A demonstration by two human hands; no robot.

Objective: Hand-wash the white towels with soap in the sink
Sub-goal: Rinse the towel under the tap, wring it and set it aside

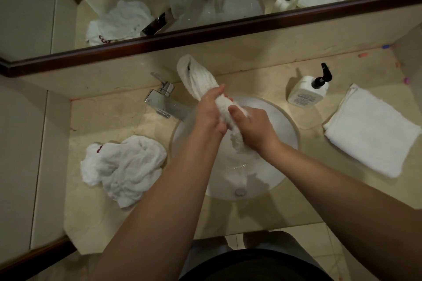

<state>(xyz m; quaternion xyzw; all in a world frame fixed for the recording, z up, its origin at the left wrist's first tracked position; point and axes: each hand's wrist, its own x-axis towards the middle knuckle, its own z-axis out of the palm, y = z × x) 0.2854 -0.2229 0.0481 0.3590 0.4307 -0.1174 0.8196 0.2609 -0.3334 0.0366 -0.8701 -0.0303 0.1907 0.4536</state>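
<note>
A twisted white towel (196,75) is held over the round white sink (283,125). My left hand (210,112) grips its upper part and my right hand (253,128) grips the lower part, the two hands close together. The towel's far end loops up toward the mirror; its lower end hangs into the basin below my right hand. A crumpled white towel (123,169) with a red mark lies on the counter to the left. A folded white towel (372,130) lies on the right. A white soap bottle (306,91) with a black pump stands behind the sink on the right.
A chrome faucet (164,100) sits at the sink's back left. The beige stone counter (262,68) ends at a mirror with a dark wood frame (205,39). The drain (240,192) shows at the basin's near side. Small coloured bits (363,55) lie at the far right.
</note>
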